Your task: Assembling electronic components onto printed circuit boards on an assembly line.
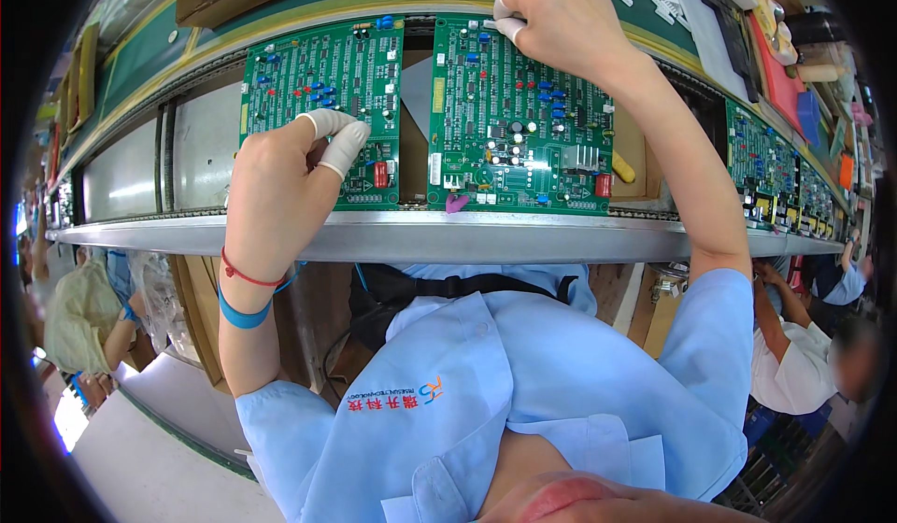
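Observation:
Two green circuit boards lie side by side on a rail-edged conveyor: a left board (322, 65) and a right board (467, 93), both crowded with small parts. Over the lower half of the left board, my left hand (280, 177) has its thumb and forefinger, in white finger cots, pinched together; anything between them is hidden. My right hand (572, 28), also in finger cots, pinches at the far edge of the right board, beside a small white part too indistinct to name. A purple piece (456, 203) sits at that board's near edge.
A metal rail (374, 236) runs along the near side. More circuit boards (761, 163) stand on the line at right. A cardboard box (210, 5) of pale parts is at far left, loose white parts (665, 0) at far right. Other people sit at both sides.

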Motion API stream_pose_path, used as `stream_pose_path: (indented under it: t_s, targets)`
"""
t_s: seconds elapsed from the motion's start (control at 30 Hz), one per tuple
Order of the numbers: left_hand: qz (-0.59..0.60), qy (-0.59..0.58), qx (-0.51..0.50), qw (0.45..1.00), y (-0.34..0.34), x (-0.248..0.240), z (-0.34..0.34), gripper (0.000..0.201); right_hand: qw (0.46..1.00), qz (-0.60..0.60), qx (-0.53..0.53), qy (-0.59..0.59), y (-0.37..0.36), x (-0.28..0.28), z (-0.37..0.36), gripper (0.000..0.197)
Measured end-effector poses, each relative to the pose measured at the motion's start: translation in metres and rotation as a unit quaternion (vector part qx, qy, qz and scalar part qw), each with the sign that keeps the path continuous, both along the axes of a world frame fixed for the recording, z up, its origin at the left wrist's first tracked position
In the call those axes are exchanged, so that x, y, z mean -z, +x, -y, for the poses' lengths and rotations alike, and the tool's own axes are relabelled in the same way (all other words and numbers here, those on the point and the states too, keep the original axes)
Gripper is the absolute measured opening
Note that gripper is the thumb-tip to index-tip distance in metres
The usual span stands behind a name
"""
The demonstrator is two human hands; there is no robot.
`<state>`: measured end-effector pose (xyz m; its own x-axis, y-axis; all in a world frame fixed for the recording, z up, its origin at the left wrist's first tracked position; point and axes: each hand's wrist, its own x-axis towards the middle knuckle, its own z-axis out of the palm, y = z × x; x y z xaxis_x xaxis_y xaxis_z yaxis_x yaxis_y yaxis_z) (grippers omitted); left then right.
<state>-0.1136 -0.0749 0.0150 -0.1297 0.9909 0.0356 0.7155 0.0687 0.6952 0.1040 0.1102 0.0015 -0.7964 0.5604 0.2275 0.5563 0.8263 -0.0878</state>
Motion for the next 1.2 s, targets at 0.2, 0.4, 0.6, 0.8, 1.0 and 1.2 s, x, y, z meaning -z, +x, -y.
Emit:
stream_pose_path:
  t_s: [0.2,0.4,0.6,0.8,1.0,1.2]
  targets:
    - [-0.004,-0.001,0.001,1.0,0.007,-0.006,-0.007,0.017,1.0,0.01,-0.008,0.008,-0.002,0.008,0.001,0.01]
    - [-0.028,0.011,0.019,0.999,0.015,-0.015,-0.018,0.017,0.998,0.01,0.022,0.066,0.009,0.025,-0.005,0.01]
    - [-0.053,0.088,0.101,0.99,0.044,-0.031,-0.058,0.013,0.963,-0.074,0.258,0.0,0.067,-0.012,-0.05,0.015]
    - [-0.207,0.181,0.235,0.932,0.128,-0.018,-0.171,0.01,0.964,-0.091,0.251,0.002,0.122,0.031,-0.093,0.014]
    - [-0.195,0.18,0.189,0.945,0.176,0.029,-0.248,0.014,0.953,-0.08,0.285,-0.06,0.117,0.021,-0.081,0.015]
    - [-0.2,0.082,0.214,0.953,0.2,0.032,-0.256,0.025,0.967,0.002,0.253,0.037,0.168,0.048,-0.124,0.015]
